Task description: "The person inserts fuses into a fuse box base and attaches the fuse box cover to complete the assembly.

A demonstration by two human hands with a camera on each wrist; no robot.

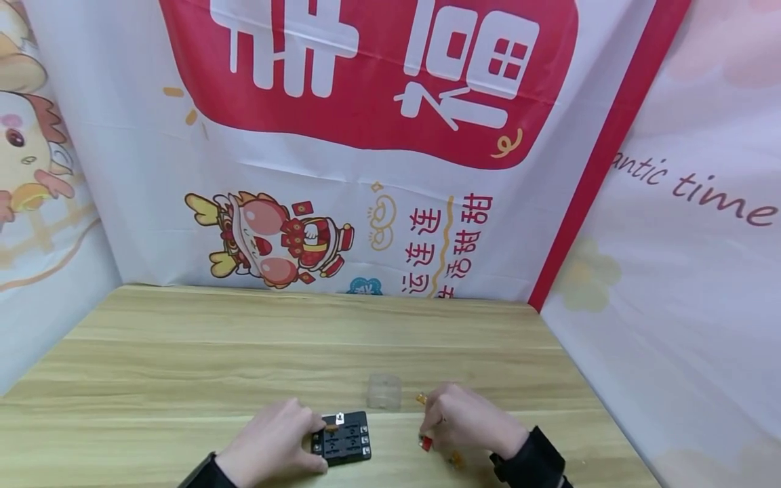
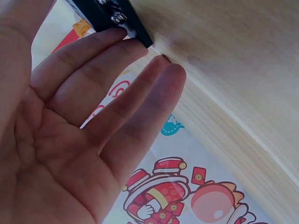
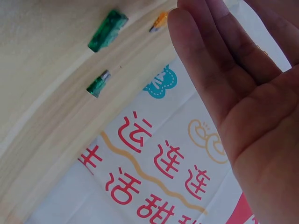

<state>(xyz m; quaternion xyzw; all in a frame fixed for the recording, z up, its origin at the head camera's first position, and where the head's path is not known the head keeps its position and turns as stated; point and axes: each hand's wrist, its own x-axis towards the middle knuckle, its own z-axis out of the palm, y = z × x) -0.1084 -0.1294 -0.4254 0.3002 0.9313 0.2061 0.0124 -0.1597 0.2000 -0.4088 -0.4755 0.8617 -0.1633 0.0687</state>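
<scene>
A black fuse block with screw terminals lies on the table, an orange blade fuse in its upper left slot. My left hand grips the block's left end between thumb and fingers; in the left wrist view, fingertips touch the edge of the block. Over loose blade fuses to the right, my right hand reaches down, its fingertips beside a red fuse. Whether it pinches one is hidden. Green fuses and an orange fuse lie near it in the right wrist view.
A clear plastic cover lies behind and between the hands. Another orange fuse is just beyond the right hand, and one more orange fuse sits nearer. A printed cloth backdrop rises at the table's back edge.
</scene>
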